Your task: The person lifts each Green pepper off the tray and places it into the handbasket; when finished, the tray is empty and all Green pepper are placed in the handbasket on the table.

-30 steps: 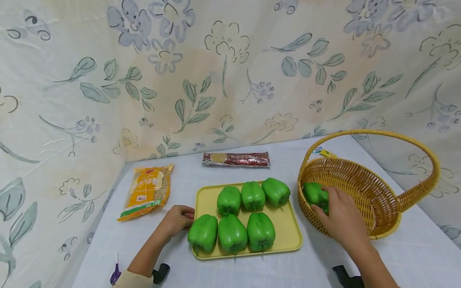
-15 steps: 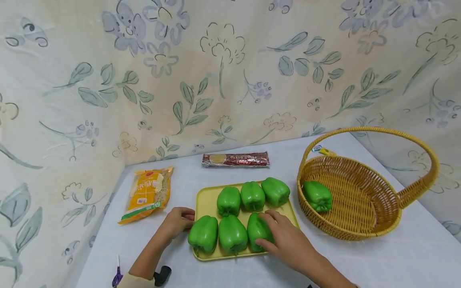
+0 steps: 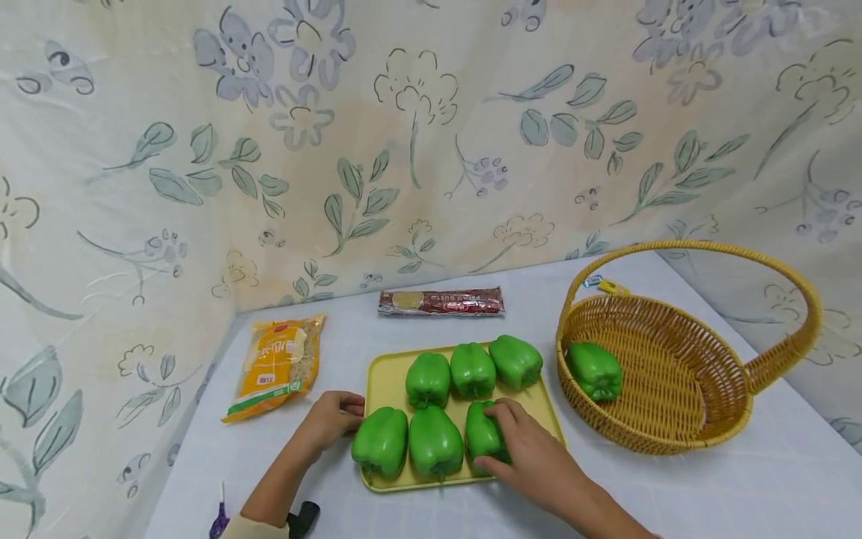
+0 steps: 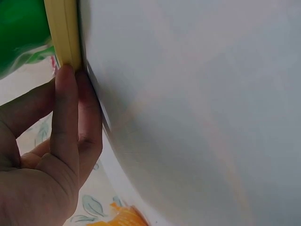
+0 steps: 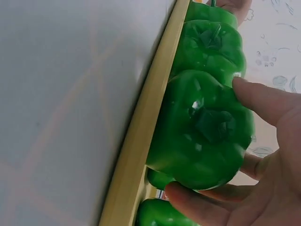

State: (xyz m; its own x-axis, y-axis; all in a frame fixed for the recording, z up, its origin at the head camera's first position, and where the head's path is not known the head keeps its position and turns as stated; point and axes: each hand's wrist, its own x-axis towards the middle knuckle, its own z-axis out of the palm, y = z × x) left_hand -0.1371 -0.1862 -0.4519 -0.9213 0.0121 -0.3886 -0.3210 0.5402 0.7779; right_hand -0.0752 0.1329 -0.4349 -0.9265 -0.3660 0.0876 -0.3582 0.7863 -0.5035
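Note:
My right hand point(image 3: 532, 457) grips a green bell pepper point(image 3: 483, 433) at the front right of the yellow tray point(image 3: 387, 359). In the right wrist view, the thumb and fingers lie around this bell pepper point(image 5: 202, 132), its stem end facing the camera. My left hand point(image 3: 330, 421) holds the tray's left edge, fingertips at the rim point(image 4: 66, 37) in the left wrist view. Two more bell peppers point(image 3: 436, 442) share the front row, and three point(image 3: 428, 378) form the back row. Another bell pepper point(image 3: 594, 370) lies in the wicker basket point(image 3: 673, 389) to the right.
An orange food bag point(image 3: 276, 367) lies left of the tray, and a long dark-red packet point(image 3: 441, 302) lies behind it. The basket's tall handle point(image 3: 700, 245) arches upward. A purple lollipop point(image 3: 219, 518) lies at the front left, and a small yellow item point(image 3: 613, 287) behind the basket.
My right hand has let go of the bell pepper in the basket, moved left to the tray and taken hold of the front right one, which now tilts slightly. The left hand stays put.

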